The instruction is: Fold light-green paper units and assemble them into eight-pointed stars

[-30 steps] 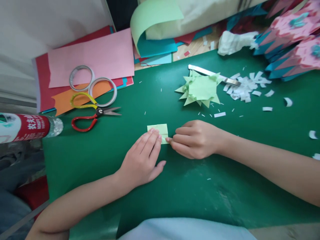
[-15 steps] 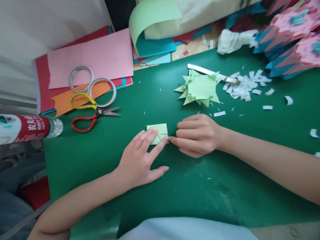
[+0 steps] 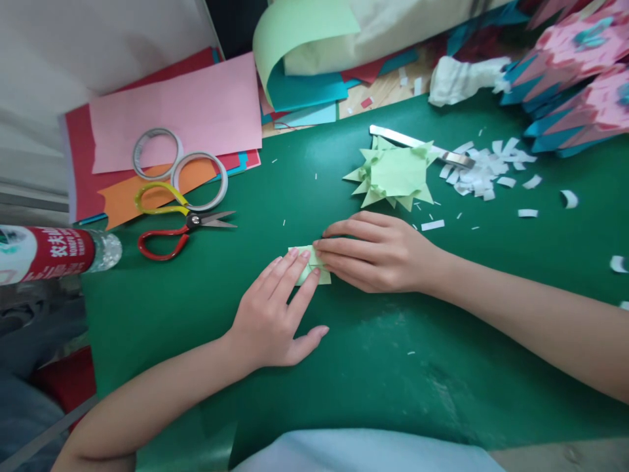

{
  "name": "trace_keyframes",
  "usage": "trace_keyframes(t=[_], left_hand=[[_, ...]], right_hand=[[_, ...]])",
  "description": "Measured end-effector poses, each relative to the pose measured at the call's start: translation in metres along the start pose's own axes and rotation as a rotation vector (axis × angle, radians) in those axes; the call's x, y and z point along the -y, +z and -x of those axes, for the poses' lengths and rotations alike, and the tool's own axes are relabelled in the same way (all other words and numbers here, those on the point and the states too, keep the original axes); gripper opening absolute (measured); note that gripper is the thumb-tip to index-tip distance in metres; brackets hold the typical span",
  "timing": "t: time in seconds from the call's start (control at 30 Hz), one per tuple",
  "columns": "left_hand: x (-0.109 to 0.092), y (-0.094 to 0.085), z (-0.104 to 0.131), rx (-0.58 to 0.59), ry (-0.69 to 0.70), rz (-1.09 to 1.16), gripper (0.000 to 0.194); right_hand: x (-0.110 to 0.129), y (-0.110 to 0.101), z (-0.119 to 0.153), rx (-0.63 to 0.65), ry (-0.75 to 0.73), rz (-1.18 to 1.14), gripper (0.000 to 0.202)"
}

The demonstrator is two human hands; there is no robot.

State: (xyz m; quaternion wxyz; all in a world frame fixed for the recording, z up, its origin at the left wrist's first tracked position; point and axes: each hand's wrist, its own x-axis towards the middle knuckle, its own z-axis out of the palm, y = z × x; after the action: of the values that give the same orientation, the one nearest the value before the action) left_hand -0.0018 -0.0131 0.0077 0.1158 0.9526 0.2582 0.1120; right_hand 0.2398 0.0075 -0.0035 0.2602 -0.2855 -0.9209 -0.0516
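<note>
Now, left hand (image 3: 275, 321): fingers spread, resting on folded green paper (image 3: 325, 278)
Right hand (image 3: 381, 254): half-curled at its edge; pinch unclear
Paper: might skew if left-hand pressure slackens

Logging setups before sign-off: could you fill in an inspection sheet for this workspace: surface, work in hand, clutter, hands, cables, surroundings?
Surface: green mat, marked with faint scuffs.
Work in hand: small folded pale-green paper, partly hidden by fingers.
Clutter: white paper scraps, scissors, two tape rolls, spiky green paper piece.
Hands: left hand spread, fingertips on the paper; right hand at its right side, grip unclear.
Cables: nothing seen.
Surroundings: bottle left, pink-and-blue paper pieces upper right.
</note>
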Motion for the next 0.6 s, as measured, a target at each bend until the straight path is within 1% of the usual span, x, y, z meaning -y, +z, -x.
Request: trace_keyframes(t=[0.07, 0.13, 0.23, 0.43, 0.6], left_hand=[[0.0003, -0.0001, -0.0006, -0.005, 0.001, -0.013, 0.066], [0.0003, -0.0002, -0.0011, -0.002, 0.002, -0.025, 0.065], [-0.0011, 0.0003, -0.0008, -0.018, 0.012, -0.044, 0.065], [-0.0068, 0.0032, 0.0024, -0.113, 0.061, -0.119, 0.070], [-0.0072, 0.0023, 0.0026, -0.115, 0.112, -0.199, 0.063]], right_hand=[[0.0019, -0.0013, 0.0011, -0.014, -0.044, 0.039, 0.014], [0.0038, -0.0024, 0.0023, 0.001, -0.077, 0.066, 0.015], [0.0049, -0.0028, 0.0039, 0.032, -0.082, 0.079, 0.018], [-0.0003, -0.0009, 0.0030, 0.062, -0.102, -0.022, 0.017], [-0.0029, -0.0002, 0.0017, 0.078, -0.101, -0.069, 0.021]])
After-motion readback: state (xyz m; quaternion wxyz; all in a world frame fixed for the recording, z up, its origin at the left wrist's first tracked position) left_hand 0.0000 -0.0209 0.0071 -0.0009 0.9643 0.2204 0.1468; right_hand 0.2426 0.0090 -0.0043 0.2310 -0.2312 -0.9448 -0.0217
